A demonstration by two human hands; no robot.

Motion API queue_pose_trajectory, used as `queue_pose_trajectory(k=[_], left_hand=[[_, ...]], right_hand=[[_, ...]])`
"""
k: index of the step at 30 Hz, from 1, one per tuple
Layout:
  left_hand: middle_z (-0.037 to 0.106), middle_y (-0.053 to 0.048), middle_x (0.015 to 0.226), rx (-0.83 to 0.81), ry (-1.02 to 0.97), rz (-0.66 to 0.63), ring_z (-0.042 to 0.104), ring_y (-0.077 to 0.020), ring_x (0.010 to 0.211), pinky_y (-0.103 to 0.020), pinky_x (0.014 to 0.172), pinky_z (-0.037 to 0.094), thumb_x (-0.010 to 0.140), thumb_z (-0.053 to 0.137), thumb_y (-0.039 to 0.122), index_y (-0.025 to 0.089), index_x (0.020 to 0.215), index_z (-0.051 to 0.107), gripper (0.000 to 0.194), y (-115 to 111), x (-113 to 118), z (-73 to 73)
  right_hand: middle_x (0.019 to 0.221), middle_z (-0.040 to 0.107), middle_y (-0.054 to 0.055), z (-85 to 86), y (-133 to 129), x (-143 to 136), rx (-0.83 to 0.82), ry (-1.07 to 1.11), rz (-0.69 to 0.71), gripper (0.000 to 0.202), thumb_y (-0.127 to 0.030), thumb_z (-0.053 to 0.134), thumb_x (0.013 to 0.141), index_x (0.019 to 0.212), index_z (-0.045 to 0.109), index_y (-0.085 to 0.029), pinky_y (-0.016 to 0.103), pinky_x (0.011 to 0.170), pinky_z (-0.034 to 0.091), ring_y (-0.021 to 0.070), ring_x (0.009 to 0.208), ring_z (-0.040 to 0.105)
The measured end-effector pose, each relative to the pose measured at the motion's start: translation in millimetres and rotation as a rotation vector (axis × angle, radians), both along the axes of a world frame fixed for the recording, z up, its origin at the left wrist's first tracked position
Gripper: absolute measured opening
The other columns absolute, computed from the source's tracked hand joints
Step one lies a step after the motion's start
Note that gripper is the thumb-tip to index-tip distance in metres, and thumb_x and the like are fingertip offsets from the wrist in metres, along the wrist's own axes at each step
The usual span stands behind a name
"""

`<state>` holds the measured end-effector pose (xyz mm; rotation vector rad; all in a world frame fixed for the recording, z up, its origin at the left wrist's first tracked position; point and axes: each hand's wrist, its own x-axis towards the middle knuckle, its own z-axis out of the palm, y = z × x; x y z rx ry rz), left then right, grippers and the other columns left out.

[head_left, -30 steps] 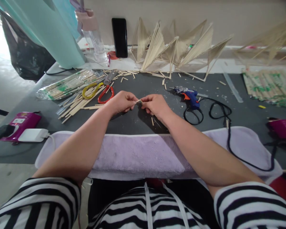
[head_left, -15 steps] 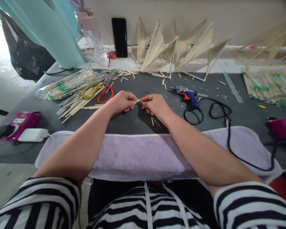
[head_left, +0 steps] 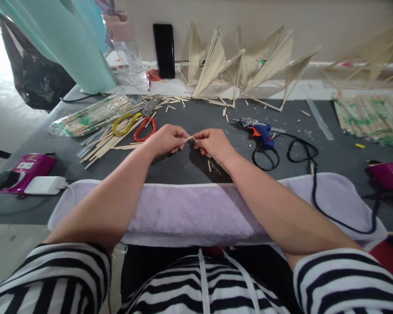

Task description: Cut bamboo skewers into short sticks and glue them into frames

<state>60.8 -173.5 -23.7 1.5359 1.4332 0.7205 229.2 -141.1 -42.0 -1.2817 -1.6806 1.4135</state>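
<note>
Above the dark grey table, my left hand (head_left: 170, 138) and my right hand (head_left: 211, 143) meet fingertip to fingertip. Both pinch short pale wooden sticks (head_left: 190, 138), whose ends touch at a shallow peak between the hands. Most of their length is hidden by my fingers, so I cannot tell whether it is one bent stick or two. Left of my left hand lie scissors (head_left: 145, 128) with one red and one yellow handle, on top of loose wooden sticks (head_left: 106, 146). A blue glue gun (head_left: 263, 134) rests to the right of my right hand.
Fan-shaped stick structures (head_left: 212, 65) stand along the wall beside a black phone (head_left: 164, 51) and a clear bottle (head_left: 129, 61). Bagged sticks (head_left: 370, 117) lie at right. A purple towel (head_left: 196, 213) covers the front edge; the glue gun's black cord (head_left: 315, 192) crosses it. A magenta power socket (head_left: 31, 172) sits at left.
</note>
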Motion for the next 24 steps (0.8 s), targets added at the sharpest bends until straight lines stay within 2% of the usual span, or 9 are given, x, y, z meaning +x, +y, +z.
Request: queue_pose_trajectory(k=[24], left_hand=[[0.055, 0.002, 0.055, -0.010, 0.022, 0.013, 0.039, -0.0024, 0.036, -0.016, 0.038, 0.028, 0.075, 0.061, 0.017, 0.011, 0.092, 0.068, 0.020, -0.7, 1.6, 1.8]], right_hand=[[0.054, 0.060, -0.002, -0.1, 0.0, 0.5, -0.002, 0.015, 0.001, 0.016, -0.006, 0.061, 0.072, 0.084, 0.068, -0.012, 0.015, 0.034, 0.030, 0.0033, 0.035, 0.043]])
